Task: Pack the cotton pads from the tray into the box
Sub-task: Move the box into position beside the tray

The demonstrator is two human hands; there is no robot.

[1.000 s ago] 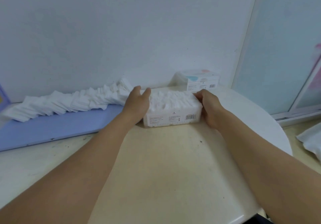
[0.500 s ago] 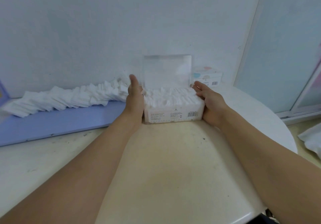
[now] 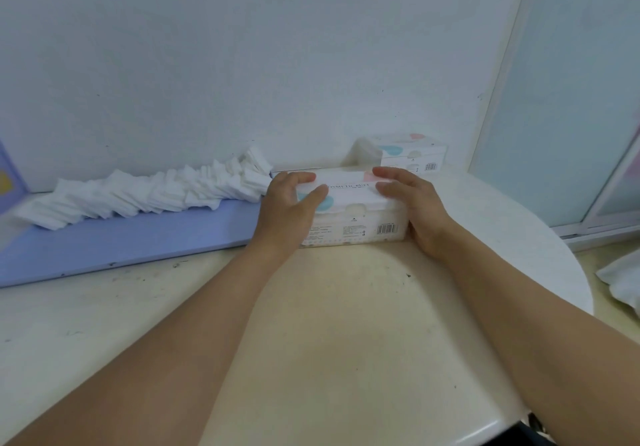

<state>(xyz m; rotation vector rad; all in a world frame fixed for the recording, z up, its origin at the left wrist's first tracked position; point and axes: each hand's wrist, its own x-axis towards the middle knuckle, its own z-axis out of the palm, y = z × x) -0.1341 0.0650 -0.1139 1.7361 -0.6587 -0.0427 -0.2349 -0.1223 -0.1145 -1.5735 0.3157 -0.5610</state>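
The lid that stood up a moment ago is now down on the box (image 3: pixel 349 210). The left hand (image 3: pixel 289 205) and right hand (image 3: pixel 412 203) press it with fingers (image 3: pixel 388 172) spread, so this box looks done, but many cotton pads (image 3: pixel 145 193) wait on the tray (image 3: pixel 121 241).

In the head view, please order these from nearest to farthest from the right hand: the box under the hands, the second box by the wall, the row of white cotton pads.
1. White rectangular box with closed lid: the right hand rests on it.
2. Second white box with pastel spots: just behind, by the wall.
3. Row of white cotton pads: far left, on the lilac tray.

Near table (image 3: pixel 346 324) open; tray (image 3: pixel 138 241) blocks left, second box (image 3: pixel 408 155) and wall (image 3: pixel 242 65) behind.
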